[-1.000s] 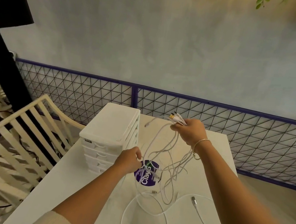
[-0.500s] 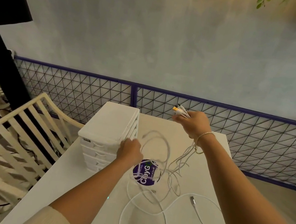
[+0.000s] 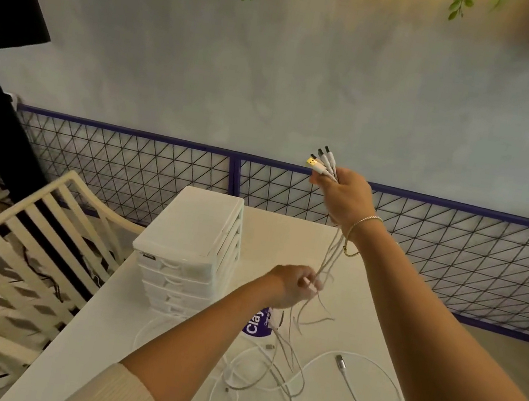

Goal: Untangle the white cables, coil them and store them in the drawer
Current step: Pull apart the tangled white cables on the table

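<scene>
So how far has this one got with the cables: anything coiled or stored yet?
Done: the plug ends are gathered in the right hand, raised above the table. In hand: the left hand grips the hanging white cables lower down. Left: loops on the table remain tangled, nothing coiled, and the drawer unit looks closed.

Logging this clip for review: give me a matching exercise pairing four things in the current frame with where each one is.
Things:
1. Plug ends
2. Left hand
3. Drawer unit
4. Purple sticker

Places:
A. Flat on the table, partly hidden by the left forearm
B. Standing on the table at its left side
C. Fanned out above the right hand
D. Pinching the hanging cable strands

Pairs: 1-C, 2-D, 3-B, 4-A
</scene>
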